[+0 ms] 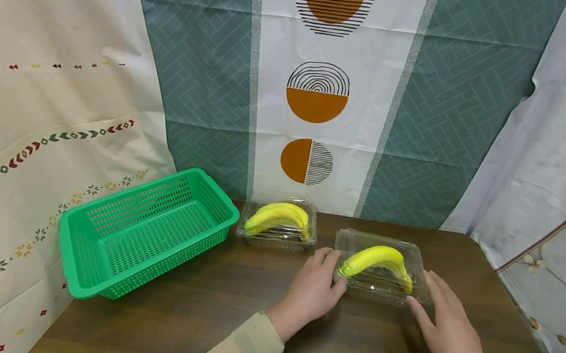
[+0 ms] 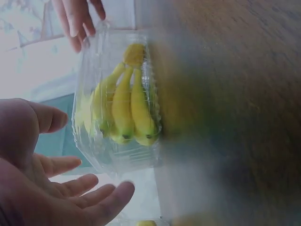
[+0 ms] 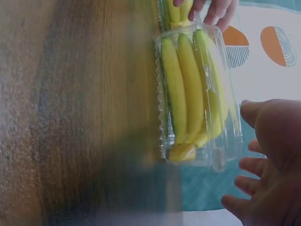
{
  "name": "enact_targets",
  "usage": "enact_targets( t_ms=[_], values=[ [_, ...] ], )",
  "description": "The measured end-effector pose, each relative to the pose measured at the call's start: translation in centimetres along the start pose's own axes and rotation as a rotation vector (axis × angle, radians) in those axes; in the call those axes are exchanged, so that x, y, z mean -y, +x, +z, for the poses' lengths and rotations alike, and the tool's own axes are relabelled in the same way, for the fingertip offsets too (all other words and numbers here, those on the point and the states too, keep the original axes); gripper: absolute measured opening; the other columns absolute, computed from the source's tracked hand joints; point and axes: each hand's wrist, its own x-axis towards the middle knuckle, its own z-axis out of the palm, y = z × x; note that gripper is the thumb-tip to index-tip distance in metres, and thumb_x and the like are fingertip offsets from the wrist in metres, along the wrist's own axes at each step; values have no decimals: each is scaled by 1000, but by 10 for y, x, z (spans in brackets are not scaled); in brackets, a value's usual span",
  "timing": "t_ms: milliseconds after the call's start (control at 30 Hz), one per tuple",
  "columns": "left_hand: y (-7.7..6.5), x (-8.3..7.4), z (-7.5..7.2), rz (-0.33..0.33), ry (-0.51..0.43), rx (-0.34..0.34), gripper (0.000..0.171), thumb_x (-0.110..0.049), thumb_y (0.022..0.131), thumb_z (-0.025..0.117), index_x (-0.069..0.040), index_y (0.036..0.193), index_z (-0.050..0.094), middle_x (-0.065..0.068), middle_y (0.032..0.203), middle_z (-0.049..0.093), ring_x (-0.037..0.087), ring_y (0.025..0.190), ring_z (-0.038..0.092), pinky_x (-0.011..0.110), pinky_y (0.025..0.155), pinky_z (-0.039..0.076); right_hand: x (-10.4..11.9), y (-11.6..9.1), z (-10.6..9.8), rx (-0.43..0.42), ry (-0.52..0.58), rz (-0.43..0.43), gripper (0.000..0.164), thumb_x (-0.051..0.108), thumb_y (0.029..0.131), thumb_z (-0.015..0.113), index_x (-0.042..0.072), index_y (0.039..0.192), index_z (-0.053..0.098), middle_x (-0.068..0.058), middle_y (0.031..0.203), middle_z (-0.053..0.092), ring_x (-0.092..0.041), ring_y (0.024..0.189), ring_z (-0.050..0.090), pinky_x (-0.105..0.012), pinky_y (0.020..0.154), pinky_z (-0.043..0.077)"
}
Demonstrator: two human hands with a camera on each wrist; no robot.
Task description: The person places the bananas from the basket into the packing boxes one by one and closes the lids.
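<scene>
A clear plastic clamshell box (image 1: 411,254) with a bunch of yellow bananas (image 1: 377,258) inside lies on the table, its lid down. My left hand (image 1: 310,287) is at the box's left end, and my right hand (image 1: 452,329) is at its right end. Both wrist views show loosely spread fingers around the ends of the box, curled round nothing. Whether any fingertip touches the plastic I cannot tell. Several bananas (image 2: 123,106) lie side by side in the box in the left wrist view.
A second clear box (image 1: 312,233) with bananas (image 1: 279,219) stands at the back, left of the first. Farther left sits a green perforated basket (image 1: 167,261), with nothing in it. Patterned curtains (image 1: 210,78) hang behind the brown wooden table (image 1: 188,315).
</scene>
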Motion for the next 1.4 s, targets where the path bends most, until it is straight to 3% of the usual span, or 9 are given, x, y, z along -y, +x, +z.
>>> enact_targets(
  t_ms=[233,433,700,1400],
  values=[
    [-4,-5,3,103,169,14,61,-41,111,69,-11,161,54,14,164,52,35,151,51,52,114,52,5,-3,2,43,-46,-52,82,40,108,74,1,170,38,-29,173,34,-51,164,20,-84,107,35],
    [-8,-13,4,190,288,33,62,-49,112,64,-13,161,55,12,168,48,37,157,44,53,119,47,8,-5,6,17,-82,-103,84,39,102,81,2,167,43,-27,172,38,-46,165,20,-83,105,39],
    [-11,-18,8,273,442,-1,64,-56,111,62,-16,160,58,9,168,50,33,157,44,52,121,44,9,-8,8,7,-57,-149,82,38,103,81,3,168,43,-23,175,35,-39,168,15,-81,104,40],
    [-15,-24,13,302,526,2,68,-60,110,61,-16,162,58,11,169,49,32,156,46,54,125,40,11,-10,10,29,-82,-143,82,41,104,79,5,168,44,-21,176,33,-35,169,11,-82,102,43]
  ],
)
